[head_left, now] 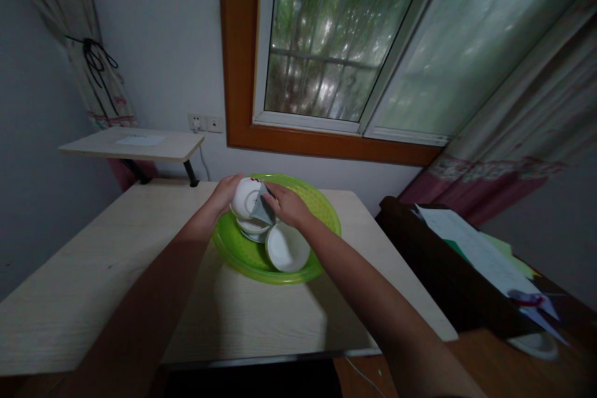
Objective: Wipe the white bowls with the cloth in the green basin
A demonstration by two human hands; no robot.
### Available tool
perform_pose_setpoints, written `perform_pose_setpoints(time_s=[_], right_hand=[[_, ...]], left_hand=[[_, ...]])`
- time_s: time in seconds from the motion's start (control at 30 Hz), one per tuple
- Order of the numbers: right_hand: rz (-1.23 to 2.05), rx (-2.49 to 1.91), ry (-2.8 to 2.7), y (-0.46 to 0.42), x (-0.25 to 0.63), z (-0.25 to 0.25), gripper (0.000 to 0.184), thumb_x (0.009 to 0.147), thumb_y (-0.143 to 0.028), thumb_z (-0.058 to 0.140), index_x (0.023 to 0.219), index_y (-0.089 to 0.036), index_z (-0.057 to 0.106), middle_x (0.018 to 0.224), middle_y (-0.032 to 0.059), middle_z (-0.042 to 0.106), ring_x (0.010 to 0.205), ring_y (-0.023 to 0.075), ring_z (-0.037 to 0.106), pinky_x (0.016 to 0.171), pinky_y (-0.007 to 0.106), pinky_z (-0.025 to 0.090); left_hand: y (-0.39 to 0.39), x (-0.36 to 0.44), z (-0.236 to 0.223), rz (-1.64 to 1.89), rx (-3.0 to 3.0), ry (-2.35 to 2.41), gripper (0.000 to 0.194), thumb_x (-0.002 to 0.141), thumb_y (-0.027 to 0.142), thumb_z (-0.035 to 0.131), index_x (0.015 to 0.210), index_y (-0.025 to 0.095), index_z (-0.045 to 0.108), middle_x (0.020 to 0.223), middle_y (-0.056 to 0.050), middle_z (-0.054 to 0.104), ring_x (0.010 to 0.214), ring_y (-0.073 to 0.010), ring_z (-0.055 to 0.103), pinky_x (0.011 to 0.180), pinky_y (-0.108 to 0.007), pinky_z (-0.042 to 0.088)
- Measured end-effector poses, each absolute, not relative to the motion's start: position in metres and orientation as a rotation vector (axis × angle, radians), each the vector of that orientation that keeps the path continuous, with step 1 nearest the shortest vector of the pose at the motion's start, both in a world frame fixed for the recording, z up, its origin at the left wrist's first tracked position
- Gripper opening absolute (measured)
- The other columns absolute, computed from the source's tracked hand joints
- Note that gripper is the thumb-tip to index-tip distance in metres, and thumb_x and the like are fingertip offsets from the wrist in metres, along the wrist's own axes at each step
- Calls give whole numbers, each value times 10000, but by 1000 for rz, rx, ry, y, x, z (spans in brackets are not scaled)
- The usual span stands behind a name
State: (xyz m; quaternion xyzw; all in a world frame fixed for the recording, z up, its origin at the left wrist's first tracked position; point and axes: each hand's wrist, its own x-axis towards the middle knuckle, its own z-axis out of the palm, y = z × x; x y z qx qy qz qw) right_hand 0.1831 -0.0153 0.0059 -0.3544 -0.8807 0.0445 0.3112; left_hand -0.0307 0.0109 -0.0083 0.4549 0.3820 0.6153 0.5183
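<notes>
A white bowl [243,198] is tipped so its base faces me, held at its left side by my left hand [224,194]. My right hand [285,203] is closed on a grey cloth [262,206], which lies against the bowl's outside. Both hands are above a round green plastic basin [237,261]. Inside the basin, other white dishes [254,230] lie stacked under the held bowl. A second white bowl [288,247] rests beside them, toward the basin's front right. The left fingertips are partly hidden behind the bowl.
The basin stands on a pale wooden table [140,261]. A small raised shelf [135,143] is at its back left. A window [345,43] is behind. To the right, a dark piece of furniture [420,261] carries papers [471,249] and scissors [527,298].
</notes>
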Motion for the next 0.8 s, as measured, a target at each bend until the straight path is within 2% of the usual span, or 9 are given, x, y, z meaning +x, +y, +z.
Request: perform_pose_setpoints(time_s=[0.13,0.43,0.63,0.8], right_hand=[[164,-937,-2298,-11,185,3,517,1047,-452,346,1412,-150,553,1405,144,607,1306,237,575,1142,419,429],[115,-701,-2337,-19,177,12,486,1045,-373,385,1509,-236,432,1558,84,449,1436,216,431,1208,466,347],[63,-689,-2450,-27,178,31,491,1029,-351,429,1499,-209,450,1574,93,422,1454,232,403,1221,472,324],[99,-791,-2403,-38,187,37,493,1038,-368,410,1502,-205,446,1573,114,419,1443,265,414,1207,538,305]], left_hand=[[11,-31,-9,1496,1080,967,369,725,487,710,840,140,656,760,-43,688,664,-166,594,642,-293,490],[16,-32,-9,1512,1161,999,381,731,521,685,800,147,656,730,-40,680,646,-158,585,634,-284,470],[16,-31,1,1531,1158,1027,407,708,541,703,790,145,655,714,-38,675,605,-154,565,592,-280,443],[12,-28,12,1577,1172,1010,386,732,526,692,811,149,663,753,-49,695,625,-161,579,612,-284,457]])
